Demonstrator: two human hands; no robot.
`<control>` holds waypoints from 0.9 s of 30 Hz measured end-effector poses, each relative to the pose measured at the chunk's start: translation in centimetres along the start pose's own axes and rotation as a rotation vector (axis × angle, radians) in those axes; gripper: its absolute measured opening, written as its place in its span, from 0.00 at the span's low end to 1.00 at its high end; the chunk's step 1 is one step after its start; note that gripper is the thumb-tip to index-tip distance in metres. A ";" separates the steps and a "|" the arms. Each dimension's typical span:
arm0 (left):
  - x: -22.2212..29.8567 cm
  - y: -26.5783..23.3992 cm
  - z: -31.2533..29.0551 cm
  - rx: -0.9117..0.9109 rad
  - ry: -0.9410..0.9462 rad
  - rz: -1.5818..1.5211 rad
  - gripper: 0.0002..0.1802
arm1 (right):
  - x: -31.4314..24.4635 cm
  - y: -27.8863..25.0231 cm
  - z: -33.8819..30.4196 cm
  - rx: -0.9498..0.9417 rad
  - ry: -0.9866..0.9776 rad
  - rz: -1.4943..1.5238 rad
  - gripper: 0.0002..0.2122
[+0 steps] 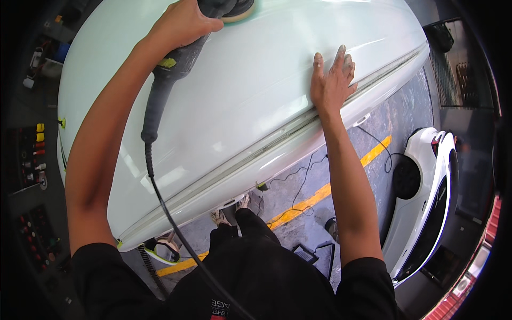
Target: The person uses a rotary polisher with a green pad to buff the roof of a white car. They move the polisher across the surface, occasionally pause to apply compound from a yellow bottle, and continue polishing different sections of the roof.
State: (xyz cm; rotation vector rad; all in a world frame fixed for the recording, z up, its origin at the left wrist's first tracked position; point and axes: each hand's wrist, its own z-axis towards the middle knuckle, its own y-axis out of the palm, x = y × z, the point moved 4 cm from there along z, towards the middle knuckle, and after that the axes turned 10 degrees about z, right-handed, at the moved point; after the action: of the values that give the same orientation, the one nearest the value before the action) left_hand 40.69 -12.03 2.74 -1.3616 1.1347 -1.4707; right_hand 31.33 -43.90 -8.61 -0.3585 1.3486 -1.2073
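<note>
The large white curved panel in front of me is a car's roof, with a long groove along its near side. At the far left of it my left hand is closed around the head end of a black power polisher. The polisher's round pad meets the roof at the picture's upper edge and is only partly visible. Its handle slants down toward me, and a black cord hangs from it across my body. My right hand rests on the roof beside the groove, fingers spread, holding nothing.
Thin cables trail over the grey floor, which a yellow line crosses. Another white car is parked at the right. Tools hang on a dark board at the left. Below me lies a dark frame-like object.
</note>
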 end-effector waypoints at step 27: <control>-2.4 -1.2 -3.2 0.007 -0.045 -0.018 0.54 | 0.2 0.2 0.1 0.003 0.019 -0.023 0.38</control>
State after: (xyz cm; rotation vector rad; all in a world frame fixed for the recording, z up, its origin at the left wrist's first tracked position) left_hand 37.71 -9.15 3.26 -1.3967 1.0908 -1.4485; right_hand 31.49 -44.05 -8.81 -0.3624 1.3624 -1.2342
